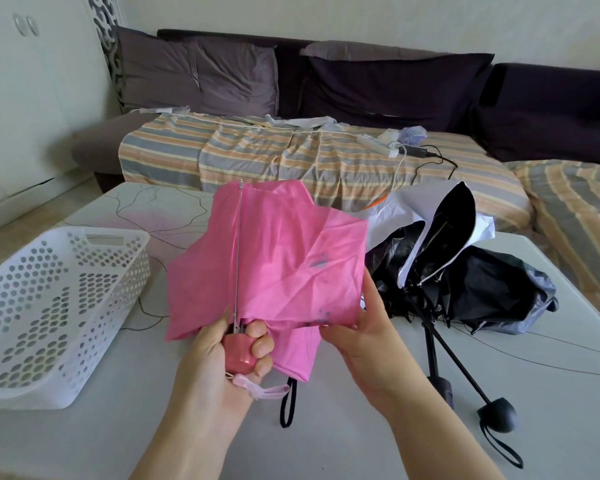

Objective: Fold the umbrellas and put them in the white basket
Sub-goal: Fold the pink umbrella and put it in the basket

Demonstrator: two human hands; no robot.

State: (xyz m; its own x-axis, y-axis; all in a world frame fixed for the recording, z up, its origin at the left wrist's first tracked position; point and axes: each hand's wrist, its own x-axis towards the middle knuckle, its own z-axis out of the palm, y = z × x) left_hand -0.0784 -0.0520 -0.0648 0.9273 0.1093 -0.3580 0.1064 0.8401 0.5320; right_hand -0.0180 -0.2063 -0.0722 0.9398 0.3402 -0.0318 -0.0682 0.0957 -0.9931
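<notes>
1. While your left hand is curled round the pink handle, thumb on one side and fingers wrapped on the other, the whole pink umbrella hangs on that single grip; if it slackens, the handle drops to the table just below your fingers.
2. Your right hand pinches the lower edge of the pink canopy between thumb and fingertips. Pull too hard there and you could strain the thin fabric or drag it off a rib tip.
3. Just above your left fingers the bare metal shaft rises fully extended, its tip pointing away from you. Wrap the canopy before it is pushed in and the bundle will likely be too long for the basket.
4. Beneath your left palm dangle the pink wrist strap and a black loop; I cannot tell which umbrella the loop belongs to, so it may snag as you turn.
5. Beyond your right fingers lie the black umbrellas, one with a white outer skin, unfolded in a heap; a wide sweep could tangle the pink fabric in their ribs.
6. Off to the far side of your left hand sits the white basket, holding nothing I can see; a careless toss could tip it off the near edge.
</notes>
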